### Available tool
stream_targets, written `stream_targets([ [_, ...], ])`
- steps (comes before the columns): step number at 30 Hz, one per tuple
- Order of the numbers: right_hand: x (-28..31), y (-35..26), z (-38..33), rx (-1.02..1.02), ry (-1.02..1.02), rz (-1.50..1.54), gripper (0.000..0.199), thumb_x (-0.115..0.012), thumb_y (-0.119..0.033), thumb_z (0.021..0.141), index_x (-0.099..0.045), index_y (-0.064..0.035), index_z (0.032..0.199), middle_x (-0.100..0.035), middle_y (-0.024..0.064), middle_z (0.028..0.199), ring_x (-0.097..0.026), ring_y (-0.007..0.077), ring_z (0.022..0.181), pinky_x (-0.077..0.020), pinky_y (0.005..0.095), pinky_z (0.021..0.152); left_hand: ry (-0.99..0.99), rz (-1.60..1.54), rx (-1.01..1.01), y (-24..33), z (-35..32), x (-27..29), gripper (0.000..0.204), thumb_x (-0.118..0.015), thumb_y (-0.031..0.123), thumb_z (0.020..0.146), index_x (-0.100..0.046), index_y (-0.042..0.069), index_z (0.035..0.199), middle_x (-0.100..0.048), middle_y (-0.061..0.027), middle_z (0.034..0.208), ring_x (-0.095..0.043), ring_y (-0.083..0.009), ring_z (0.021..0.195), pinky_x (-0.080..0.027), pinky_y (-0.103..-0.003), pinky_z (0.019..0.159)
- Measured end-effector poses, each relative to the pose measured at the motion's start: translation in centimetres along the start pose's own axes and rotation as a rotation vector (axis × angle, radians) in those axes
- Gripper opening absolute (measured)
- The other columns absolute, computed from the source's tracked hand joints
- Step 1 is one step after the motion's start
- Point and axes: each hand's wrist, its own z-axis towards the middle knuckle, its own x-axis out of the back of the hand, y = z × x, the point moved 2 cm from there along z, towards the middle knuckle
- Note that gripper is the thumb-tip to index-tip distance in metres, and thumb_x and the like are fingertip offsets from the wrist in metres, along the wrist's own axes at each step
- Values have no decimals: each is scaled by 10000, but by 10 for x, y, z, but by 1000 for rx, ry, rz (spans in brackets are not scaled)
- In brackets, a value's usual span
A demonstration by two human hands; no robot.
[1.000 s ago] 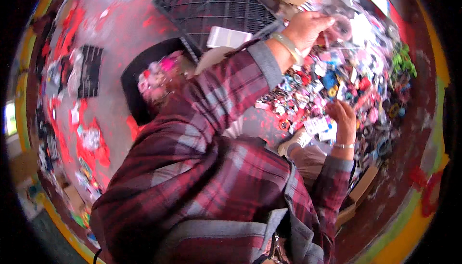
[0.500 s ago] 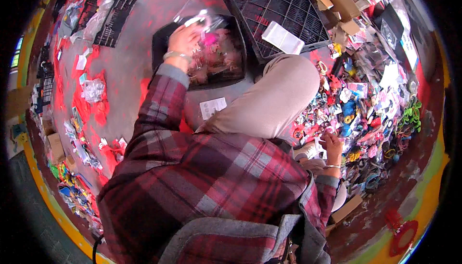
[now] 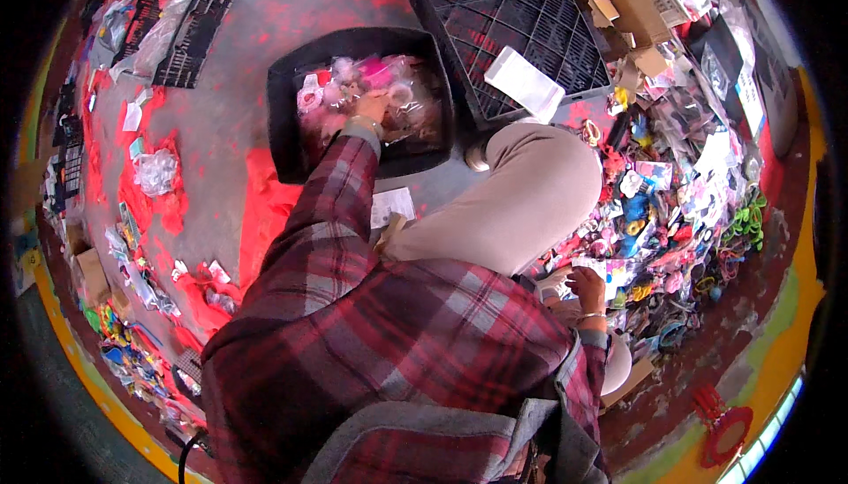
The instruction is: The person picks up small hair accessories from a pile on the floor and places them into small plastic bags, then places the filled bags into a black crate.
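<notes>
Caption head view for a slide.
Left hand in black bin of pink bagged items; right hand near colourful pile.

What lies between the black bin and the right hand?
In the head view, mainly the bent leg in beige trousers lies between the black bin and the right hand.

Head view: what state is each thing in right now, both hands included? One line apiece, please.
Black bin: open-topped, holding bagged pink items
Left hand: inside the black bin, among the bagged pink items; grip unclear
Right hand: fingers curled, near the pile; whether it holds anything, unclear
Pile of small goods: loose, spread out
White packet: lying on the black crate
Cardboard box: open
Clear plastic: crumpled
</notes>
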Motion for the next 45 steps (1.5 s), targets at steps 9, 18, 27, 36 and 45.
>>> stream_targets([
  [9,6,26,-17,-124,100,15,244,-535,-159,819,-573,15,985,-634,109,800,-618,161,644,-466,221,539,-26,-848,539,51,10,-111,193,-503,158,845,-528,55,1007,-590,-66,829,-571,-179,707,-449,-292,585],
  [18,-4,19,0,-62,7,-5,252,-537,-186,822,-581,12,972,-639,102,787,-622,158,633,-450,222,516,-96,364,-127,-71,58,-60,386,-595,241,732,-521,183,1106,-611,-96,899,-591,-234,790,-481,-346,687],
  [27,-2,56,5,-57,54,-7,235,-537,-196,813,-604,14,894,-629,83,752,-600,153,654,-475,255,551,-542,1444,-431,57,41,-77,370,-489,392,804,-533,243,1140,-589,-98,1052,-578,-283,935,-475,-430,753],
  [36,-7,34,0,167,117,-284,224,-550,-158,783,-605,6,925,-621,89,791,-607,176,677,-485,290,618,-303,1529,30,95,5,-69,377,-509,429,789,-559,206,1089,-600,-111,1013,-595,-287,898,-482,-441,722],
  [45,-57,13,-18,374,60,-595,241,-492,-272,781,-612,-65,803,-603,163,770,-583,329,745,-463,404,657,-125,1328,-579,169,-9,-64,281,-425,318,864,-602,101,890,-628,-123,753,-609,-277,701,-468,-430,590],
])
